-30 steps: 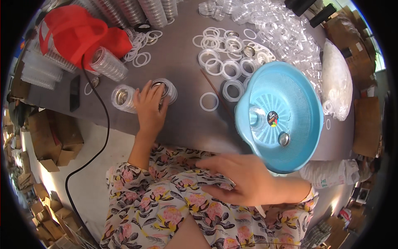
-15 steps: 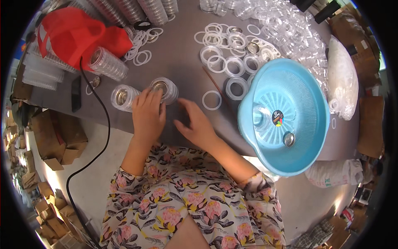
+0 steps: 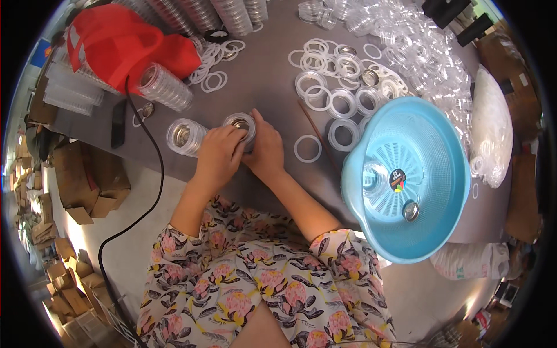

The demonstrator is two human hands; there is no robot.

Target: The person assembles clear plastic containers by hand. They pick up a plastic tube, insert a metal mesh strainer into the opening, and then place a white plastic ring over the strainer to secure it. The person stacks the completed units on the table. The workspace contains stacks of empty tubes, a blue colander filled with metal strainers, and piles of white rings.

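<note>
In the head view, both hands are seen brought together over a grey desk [image 3: 272, 75]. A small round clear capsule [image 3: 241, 124] with a metal disc inside lies on the desk near its front edge, and it is clasped from both sides: the left hand [image 3: 219, 155] is curled against its left and lower rim, the right hand [image 3: 266, 148] is pressed against its right rim. The fingers of both hands are closed about the capsule, so that only its top face is left showing; how tightly it is pinched cannot be told.

Just to the left of the left hand, a second clear capsule [image 3: 184, 136] with a disc in it is seen lying on the desk, apart from the fingers. Farther back and left, a stack of clear capsules [image 3: 165, 87] lies on its side against a red cloth [image 3: 119, 43]. A black cable [image 3: 152, 174] runs down from the cloth, across the desk edge, to the floor.

To the right of the right hand, a single white ring [image 3: 307, 148] lies flat, with a thin brown stick [image 3: 316, 136] beside it. Many more white rings [image 3: 336, 81] are spread behind. A light blue basket [image 3: 441, 145] rests at the right front edge of the desk, with a few small round pieces inside
</note>
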